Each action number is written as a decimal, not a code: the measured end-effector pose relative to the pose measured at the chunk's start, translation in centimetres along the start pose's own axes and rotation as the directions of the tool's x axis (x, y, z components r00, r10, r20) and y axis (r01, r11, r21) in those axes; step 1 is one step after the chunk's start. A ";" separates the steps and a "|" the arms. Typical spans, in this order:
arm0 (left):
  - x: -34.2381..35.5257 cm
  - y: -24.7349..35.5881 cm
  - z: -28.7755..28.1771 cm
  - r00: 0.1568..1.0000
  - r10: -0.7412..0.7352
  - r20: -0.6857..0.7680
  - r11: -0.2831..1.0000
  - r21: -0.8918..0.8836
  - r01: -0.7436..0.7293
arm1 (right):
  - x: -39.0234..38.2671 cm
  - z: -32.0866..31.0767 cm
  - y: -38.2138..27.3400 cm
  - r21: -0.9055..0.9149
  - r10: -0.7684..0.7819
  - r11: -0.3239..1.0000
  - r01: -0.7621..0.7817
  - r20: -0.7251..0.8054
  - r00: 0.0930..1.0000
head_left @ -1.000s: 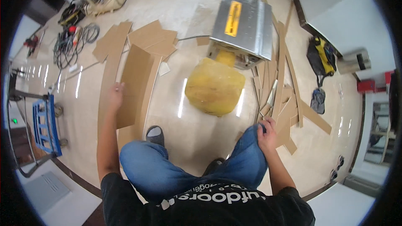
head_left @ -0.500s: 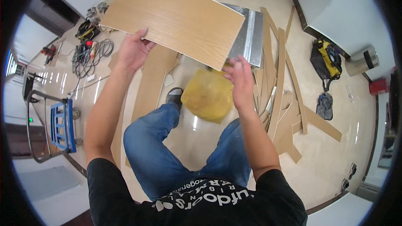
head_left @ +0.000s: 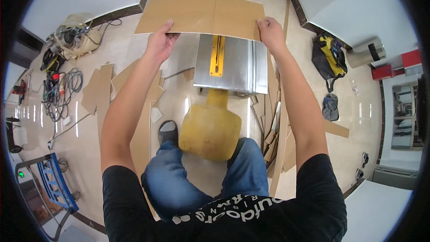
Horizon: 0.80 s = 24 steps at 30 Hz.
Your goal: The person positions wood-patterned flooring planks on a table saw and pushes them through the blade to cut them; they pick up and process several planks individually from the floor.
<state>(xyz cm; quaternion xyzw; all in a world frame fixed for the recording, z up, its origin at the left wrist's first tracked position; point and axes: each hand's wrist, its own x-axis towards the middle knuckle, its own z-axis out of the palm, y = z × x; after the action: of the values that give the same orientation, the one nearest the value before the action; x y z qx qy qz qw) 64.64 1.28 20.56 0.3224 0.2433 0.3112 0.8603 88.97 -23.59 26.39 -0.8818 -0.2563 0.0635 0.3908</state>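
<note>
A light brown flat board (head_left: 188,13) with pale edges spans both my hands above the far part of a metal-topped table saw (head_left: 237,65). My left hand (head_left: 162,41) grips its near edge toward the left end, thumb on top and fingers beneath. At the right end my right hand (head_left: 271,32) is closed on the board's corner. A thin line crosses the board's upper face. The saw's yellow slotted insert (head_left: 217,58) shows below the board, which hides the far part of the saw top. Whether the board touches the saw I cannot tell.
A yellow bag-like piece (head_left: 210,132) hangs from the saw between my knees. Board offcuts (head_left: 143,130) lie left, and long strips (head_left: 273,125) right. Farther out are coiled cables (head_left: 62,94), a blue cart (head_left: 56,181) and a black-and-yellow bag (head_left: 329,56).
My right hand has gone from open beside the board to gripping its right end. The board has turned nearly level across my view, now showing a lined face, and the saw's yellow insert shows.
</note>
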 end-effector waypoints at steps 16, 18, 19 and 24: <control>13.8 -13.7 -2.9 0.976 -0.163 -0.144 0.987 -0.027 0.160 | 9.1 13.4 13.8 -0.590 -0.424 0.780 0.208 -0.255 0.869; 14.2 -13.1 -3.7 0.977 -0.169 -0.128 0.985 0.021 0.173 | 9.5 13.8 14.0 -0.564 -0.443 0.784 0.261 -0.213 0.871; 14.5 -12.7 -3.7 0.983 -0.161 -0.092 0.984 0.060 0.166 | 10.0 13.8 13.8 -0.541 -0.482 0.777 0.321 -0.185 0.856; 14.3 -12.8 -3.1 0.977 -0.142 -0.160 0.986 0.060 0.153 | 9.7 13.7 14.3 -0.495 -0.469 0.798 0.342 -0.156 0.869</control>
<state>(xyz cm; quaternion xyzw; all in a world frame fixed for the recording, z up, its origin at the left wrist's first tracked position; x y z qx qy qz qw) 77.45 4.77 6.32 0.3089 0.3437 0.2615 0.8474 98.81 -17.83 7.52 -0.8715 -0.3926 -0.2049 0.2105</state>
